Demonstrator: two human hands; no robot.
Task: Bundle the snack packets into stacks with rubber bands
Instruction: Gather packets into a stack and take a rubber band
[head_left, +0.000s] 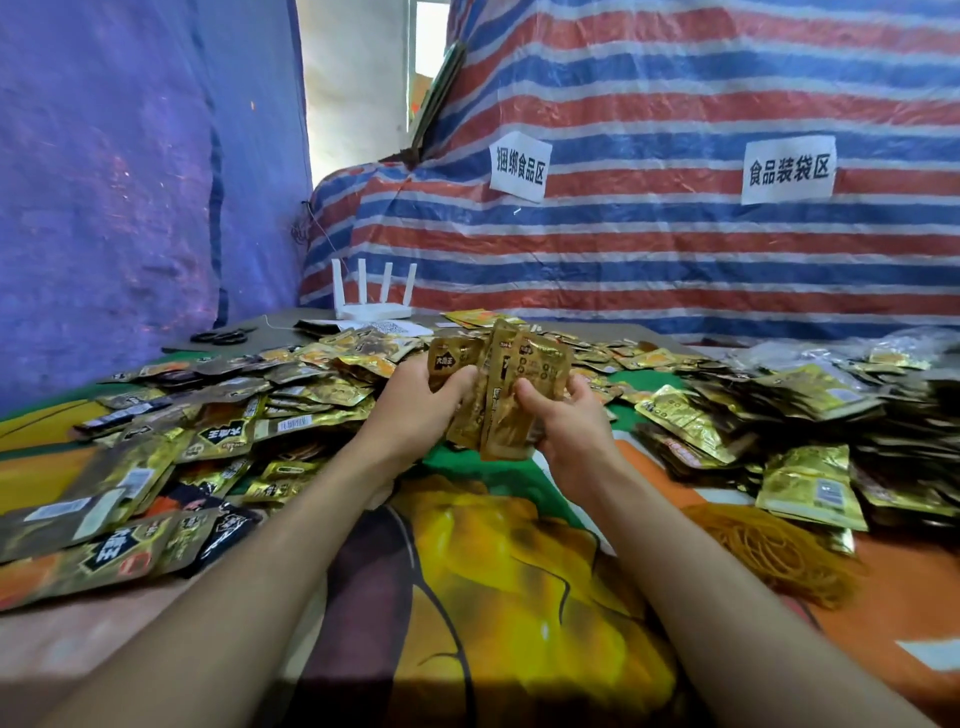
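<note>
Snack packets (511, 384) in gold foil stand upright in a loose bunch above the middle of a table, gripped from both sides. The left hand (415, 410) curls its fingers and thumb round the packets at the left of the bunch, while the right hand (566, 421) clasps those at the right, thumb pressed to the front. Below them a colourful printed cloth (519, 571) covers the table. Loose packets (218, 415) are heaped across the cloth to the left and behind the hands, and a further heap (805, 415) rises at the right. A tangle of orange rubber bands (769, 556) lies on the cloth near the right forearm, just beside that heap. At the far edge are a white router (371, 306) with four antennas and black scissors (221, 336). A red, white and blue striped tarpaulin (675, 249) behind bears two paper signs (519, 166).
</note>
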